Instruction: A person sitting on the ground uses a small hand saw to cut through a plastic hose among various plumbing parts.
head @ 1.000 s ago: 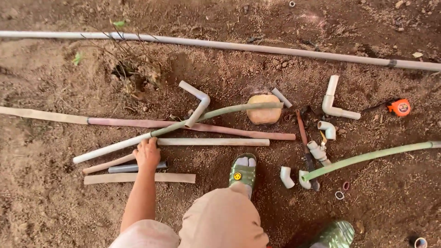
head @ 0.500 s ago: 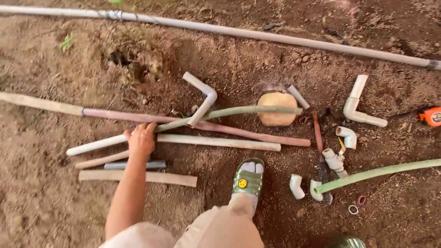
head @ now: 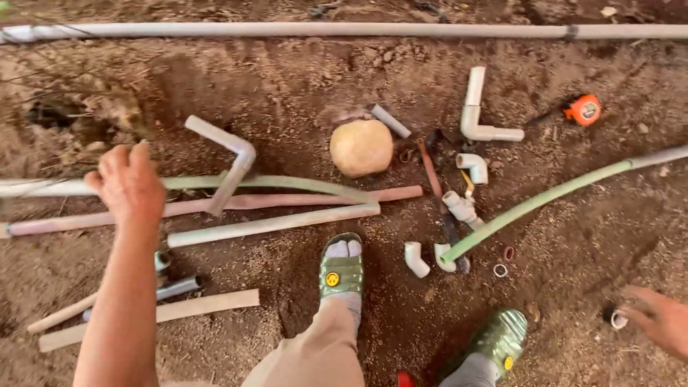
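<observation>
My left hand (head: 129, 185) hovers with its back to the camera over a curved green pipe (head: 279, 183) and a long pink pipe (head: 301, 200), fingers loosely spread, holding nothing I can see. A white pipe (head: 272, 224) lies just right of my forearm. Beside the hand, a grey pipe with an elbow bend (head: 223, 149) rests across the others. My right hand (head: 661, 320) enters at the lower right edge, its fingertips at a small black and white ring (head: 613, 318) on the soil.
A long grey pipe (head: 344, 30) crosses the top. A round tan stone (head: 361, 147), an L-shaped white pipe (head: 476, 118), white elbow fittings (head: 414, 258), an orange tape measure (head: 582, 110) and a green hose (head: 545, 201) lie on the dirt. My green sandals (head: 341, 269) stand below.
My left hand has lifted off the white pipe and moved up and left. The view has come closer. My right hand has come into view at the lower right.
</observation>
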